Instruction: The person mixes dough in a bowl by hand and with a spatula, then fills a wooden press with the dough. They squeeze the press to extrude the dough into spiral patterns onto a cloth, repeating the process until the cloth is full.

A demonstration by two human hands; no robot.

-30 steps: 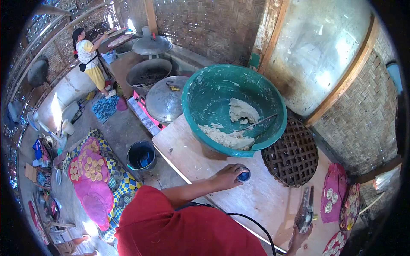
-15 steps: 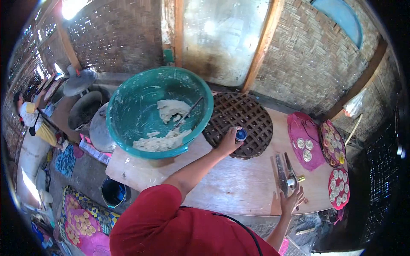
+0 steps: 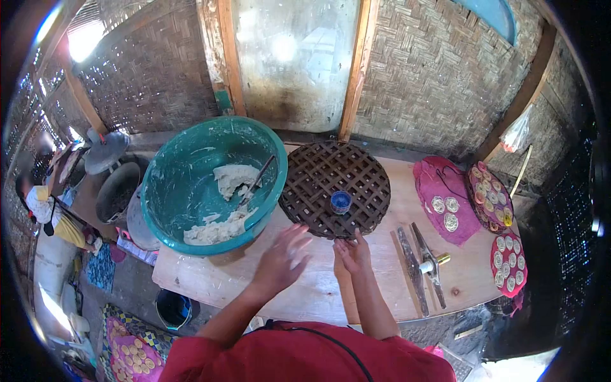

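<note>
A round, dark woven lattice tray [image 3: 305, 184] lies on the wooden table. On it stands a small blue cup [image 3: 340, 202], apart from both hands. My right hand [image 3: 354, 256] is at the tray's near rim, thumb over the edge and fingers partly hidden there. My left hand [image 3: 280, 262] hovers left of it, fingers spread, holding nothing. Close by on the left is a large green basin [image 3: 184, 159] holding pale dough [image 3: 219, 229] and a stick-like utensil [image 3: 259, 178]. To the right, a two-handled tool [image 3: 428, 266] with a brass-coloured end lies on the table.
Coiled dough pieces [image 3: 450, 221] rest on a pink sheet [image 3: 423, 184], with more on a round tray [image 3: 511, 224] and a red mat [image 3: 519, 290] at right. A dark bucket [image 3: 173, 309] stands on the floor. Another person [image 3: 48, 210] is at far left, near dark pans.
My left hand has let go of the blue cup and drawn back towards me. My right hand has left the two-handled tool, now lying flat, and moved left to the tray's rim.
</note>
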